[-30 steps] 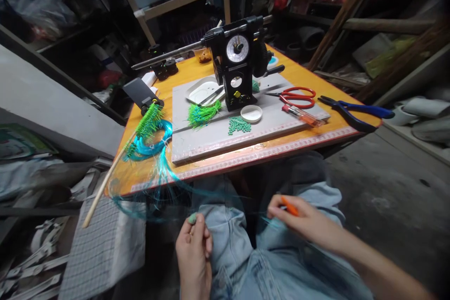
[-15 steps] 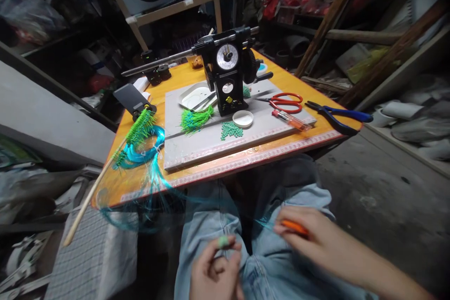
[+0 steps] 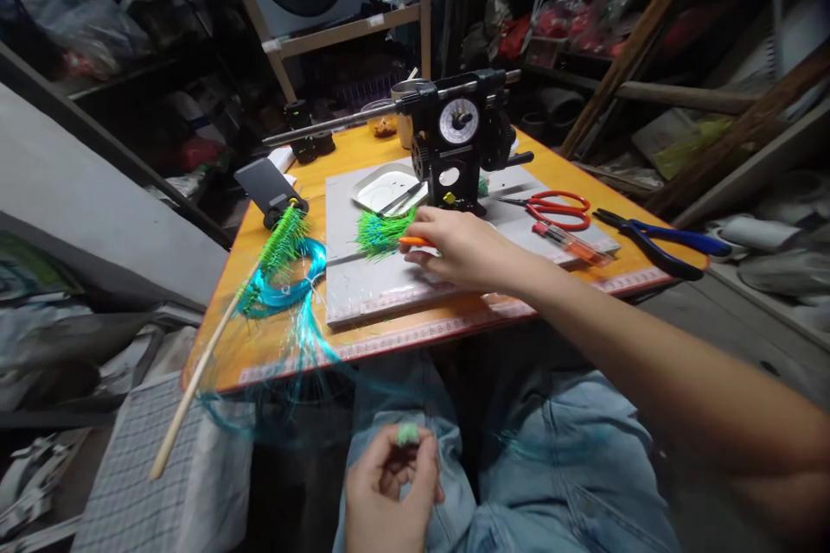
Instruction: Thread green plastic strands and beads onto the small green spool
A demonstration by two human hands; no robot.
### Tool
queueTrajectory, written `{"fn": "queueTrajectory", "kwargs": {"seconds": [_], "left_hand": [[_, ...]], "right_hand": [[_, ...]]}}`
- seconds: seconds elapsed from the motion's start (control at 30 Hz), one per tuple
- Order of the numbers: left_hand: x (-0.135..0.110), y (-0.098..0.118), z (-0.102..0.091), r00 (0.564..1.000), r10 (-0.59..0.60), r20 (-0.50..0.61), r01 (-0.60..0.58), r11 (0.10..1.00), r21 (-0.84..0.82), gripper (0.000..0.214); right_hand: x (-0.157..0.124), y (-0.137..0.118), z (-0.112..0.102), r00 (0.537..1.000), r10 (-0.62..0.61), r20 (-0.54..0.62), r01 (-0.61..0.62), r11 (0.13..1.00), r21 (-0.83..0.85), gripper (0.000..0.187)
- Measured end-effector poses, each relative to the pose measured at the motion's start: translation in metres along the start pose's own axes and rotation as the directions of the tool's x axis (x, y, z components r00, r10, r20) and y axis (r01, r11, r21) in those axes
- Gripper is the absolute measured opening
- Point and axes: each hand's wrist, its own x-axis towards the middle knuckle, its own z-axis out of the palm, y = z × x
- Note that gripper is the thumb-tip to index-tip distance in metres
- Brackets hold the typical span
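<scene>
My left hand is over my lap, thumb and forefinger pinched together, with a pale green wrap on the forefinger. Whatever lies in that pinch is too small to make out. My right hand reaches over the grey board, fingers closed around a slim orange tool; its kind is unclear. Just left of its fingertips lies a bundle of bright green and blue strands. The small green beads and most of the white lid are hidden behind this hand. Blue filament lies coiled at left.
Behind my right hand stands a black winding machine with a dial and long rod. A white tray is beside it. Red-handled scissors, an orange cutter and blue pliers lie right. A wooden stick overhangs the left edge.
My right hand has moved from above my lap up and left to the board, carrying the orange tool. My left hand has stayed over the lap, its thumb now meeting the forefinger.
</scene>
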Motion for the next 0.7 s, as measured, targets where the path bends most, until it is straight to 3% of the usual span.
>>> {"fn": "queueTrajectory", "kwargs": {"seconds": [0.1, 0.23, 0.37, 0.5, 0.7], "left_hand": [[0.003, 0.001, -0.002, 0.999, -0.013, -0.032, 0.011, 0.999, -0.048, 0.038], [0.007, 0.003, -0.003, 0.996, -0.054, -0.065, 0.045, 0.991, -0.126, 0.041], [0.01, 0.009, 0.0, 0.992, -0.099, -0.072, 0.072, 0.947, -0.313, 0.039], [0.01, 0.016, 0.003, 0.995, -0.102, -0.009, 0.088, 0.896, -0.435, 0.034], [0.007, 0.021, 0.001, 0.998, -0.069, -0.008, 0.058, 0.888, -0.456, 0.035]], "right_hand": [[0.031, 0.013, 0.014, 1.0, -0.006, 0.013, 0.007, 0.997, -0.078, 0.011], [0.039, 0.015, 0.025, 0.997, -0.069, 0.038, 0.075, 0.98, -0.183, 0.014], [0.035, 0.01, 0.021, 0.973, -0.209, 0.101, 0.229, 0.936, -0.266, 0.017], [0.038, 0.011, 0.015, 0.916, -0.353, 0.189, 0.396, 0.87, -0.295, 0.021], [0.04, 0.013, 0.008, 0.885, -0.431, 0.178, 0.466, 0.817, -0.339, 0.015]]}}
